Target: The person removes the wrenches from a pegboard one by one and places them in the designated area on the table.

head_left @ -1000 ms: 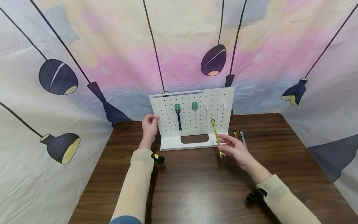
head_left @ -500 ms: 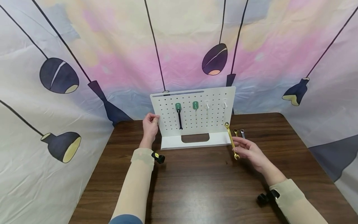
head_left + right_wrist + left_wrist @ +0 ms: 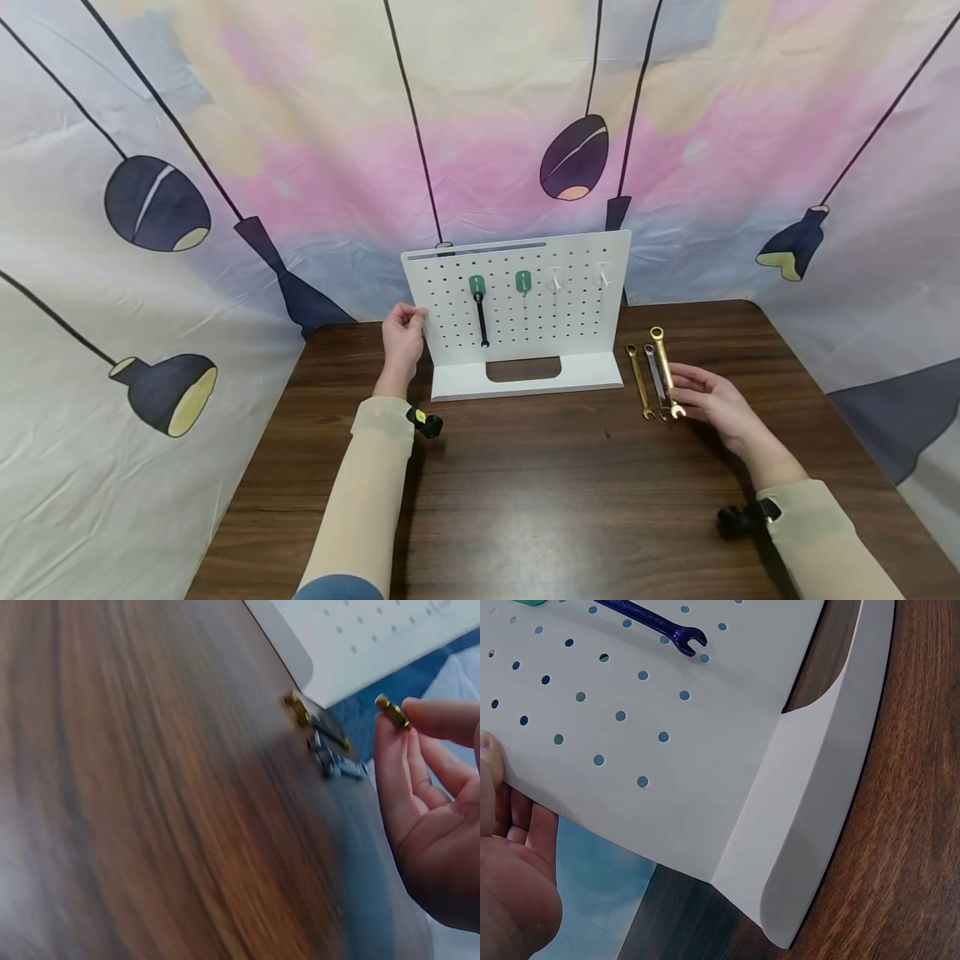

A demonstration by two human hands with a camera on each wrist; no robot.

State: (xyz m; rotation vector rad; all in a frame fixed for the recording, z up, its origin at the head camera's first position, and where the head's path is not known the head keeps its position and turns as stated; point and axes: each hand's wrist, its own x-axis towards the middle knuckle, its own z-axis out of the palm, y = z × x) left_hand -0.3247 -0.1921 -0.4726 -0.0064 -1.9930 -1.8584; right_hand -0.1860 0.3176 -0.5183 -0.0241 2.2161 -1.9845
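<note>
My left hand (image 3: 402,342) pinches the left edge of a white pegboard (image 3: 457,385) that stands upright on its foot; thumb and fingers show at that edge in the left wrist view. From the board's left green hook (image 3: 477,284) hangs a dark combination wrench (image 3: 482,321), bluish-purple in the left wrist view. My right hand (image 3: 716,404) holds a gold combination wrench (image 3: 666,372) between thumb and fingers, just right of two others lying on the table: a gold wrench (image 3: 640,381) and a silver wrench (image 3: 655,375). In the right wrist view, the held wrench (image 3: 392,712) appears end-on.
Another green hook (image 3: 523,281) and two white hooks (image 3: 555,279) on the board bear nothing. The dark wooden table (image 3: 525,492) extends in front. A cloth backdrop (image 3: 337,150) printed with lamps hangs behind and at both sides.
My right hand has carried the gold wrench rightward, from in front of the board's right side, past the two lying wrenches. My left hand stays at the board's edge.
</note>
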